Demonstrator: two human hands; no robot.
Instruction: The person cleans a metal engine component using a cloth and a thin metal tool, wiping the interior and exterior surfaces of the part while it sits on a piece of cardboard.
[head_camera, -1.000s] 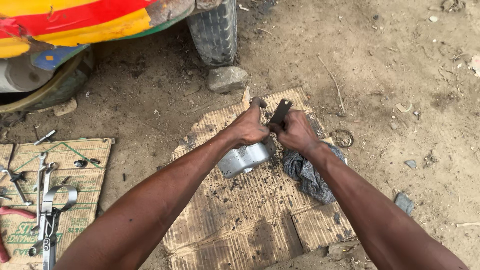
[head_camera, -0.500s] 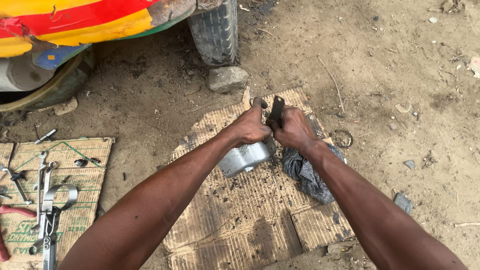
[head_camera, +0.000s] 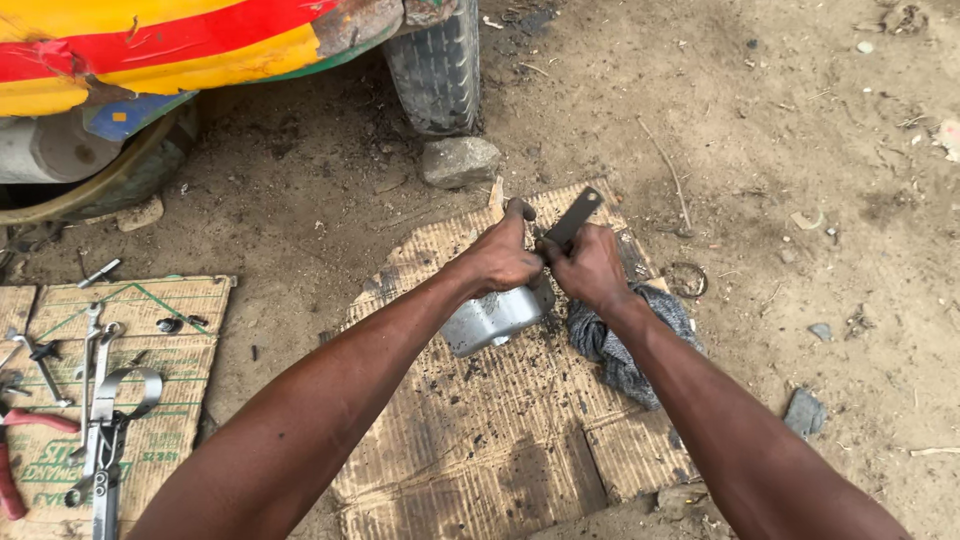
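At frame centre, a grey metal part (head_camera: 497, 315) is gripped by the left hand (head_camera: 507, 258), a flat dark blade (head_camera: 572, 219) by the right hand (head_camera: 590, 268) (fingers close); a slip could cut.

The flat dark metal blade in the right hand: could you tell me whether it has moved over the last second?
Yes, slightly. The flat dark metal blade has tilted toward the grey stone and back; the right hand kept its grip.
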